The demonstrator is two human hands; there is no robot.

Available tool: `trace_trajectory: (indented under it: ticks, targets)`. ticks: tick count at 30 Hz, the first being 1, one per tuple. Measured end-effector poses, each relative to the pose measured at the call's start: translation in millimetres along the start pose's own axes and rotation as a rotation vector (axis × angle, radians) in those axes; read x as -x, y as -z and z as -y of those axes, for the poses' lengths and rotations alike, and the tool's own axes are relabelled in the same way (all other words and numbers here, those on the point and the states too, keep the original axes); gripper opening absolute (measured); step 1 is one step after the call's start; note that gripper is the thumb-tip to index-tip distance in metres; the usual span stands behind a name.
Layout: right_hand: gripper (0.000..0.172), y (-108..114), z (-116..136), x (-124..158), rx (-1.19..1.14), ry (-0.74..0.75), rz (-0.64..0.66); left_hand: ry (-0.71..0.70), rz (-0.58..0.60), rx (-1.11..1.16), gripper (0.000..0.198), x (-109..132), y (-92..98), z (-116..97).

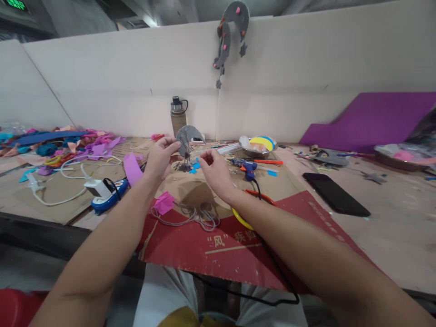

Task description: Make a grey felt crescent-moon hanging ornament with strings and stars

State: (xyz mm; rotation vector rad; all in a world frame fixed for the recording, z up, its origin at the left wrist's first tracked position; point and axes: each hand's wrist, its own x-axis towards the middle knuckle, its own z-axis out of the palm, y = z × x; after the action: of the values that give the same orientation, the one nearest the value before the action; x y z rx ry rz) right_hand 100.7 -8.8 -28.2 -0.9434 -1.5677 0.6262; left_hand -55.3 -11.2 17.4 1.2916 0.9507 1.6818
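My left hand (162, 156) pinches a grey felt crescent moon (192, 132) by its left side, holding it up over the cardboard. Small dark pieces dangle under the crescent; their shape is too small to make out. To the right, apart from the crescent, my right hand (215, 172) has its thumb and fingertips drawn together. Whatever may be between those fingertips is too small to name. Bits of blue felt (195, 167) lie between the hands. A loose grey cord (207, 218) and a pink scrap (164, 202) rest below them.
A blue hot glue gun (250, 170) and scissors (242, 219) lie by my right forearm. Farther right is a black phone (335, 194). Left stand a power strip (111, 196) and felt scraps (57, 138). Behind are a bottle (178, 119), a bowl (255, 152) and a hanging crescent decoration (235, 18).
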Motion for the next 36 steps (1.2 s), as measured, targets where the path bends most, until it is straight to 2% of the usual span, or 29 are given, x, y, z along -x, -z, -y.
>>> trace_trajectory:
  ticks: [7, 11, 14, 17, 21, 26, 28, 32, 36]
  targets:
    - [0.017, 6.6, 19.2, -1.0, 0.254, 0.262, 0.077, -0.006, -0.072, -0.057, 0.022, 11.6, -22.8, 3.4]
    - [0.008, 12.2, 18.5, -4.7, 0.401, 0.289, 0.080, 0.009, -0.105, -0.104, 0.020, 15.6, -35.0, 6.5]
    - [0.001, 14.3, 15.9, -6.2, 0.431, 0.292, 0.082, -0.051, -0.111, -0.190, 0.016, 14.4, -38.1, 10.9]
    - [0.004, 14.8, 14.4, -8.1, 0.414, 0.295, 0.061, -0.096, -0.112, -0.283, 0.013, 11.2, -38.3, 14.5]
    - [0.006, 19.1, 13.5, -16.4, 0.284, 0.162, -0.037, -0.124, -0.034, -0.256, 0.013, 8.6, -35.0, 8.6]
    - [0.009, 29.4, 4.3, -33.4, 0.032, -0.018, -0.107, -0.305, -0.183, -0.172, 0.014, 7.1, -15.2, -4.4]
    - [0.011, 32.4, 0.8, -38.8, -0.009, -0.060, -0.117, -0.318, -0.217, -0.162, 0.015, 5.9, -6.3, -2.5]
    - [0.013, 36.9, 0.4, -44.8, -0.065, -0.092, -0.136, -0.239, -0.222, -0.150, 0.014, 4.1, 0.5, 11.1]
    - [0.015, 39.9, 2.9, -46.5, -0.070, -0.075, -0.156, -0.102, -0.112, -0.233, 0.017, 7.7, -6.1, 22.8]
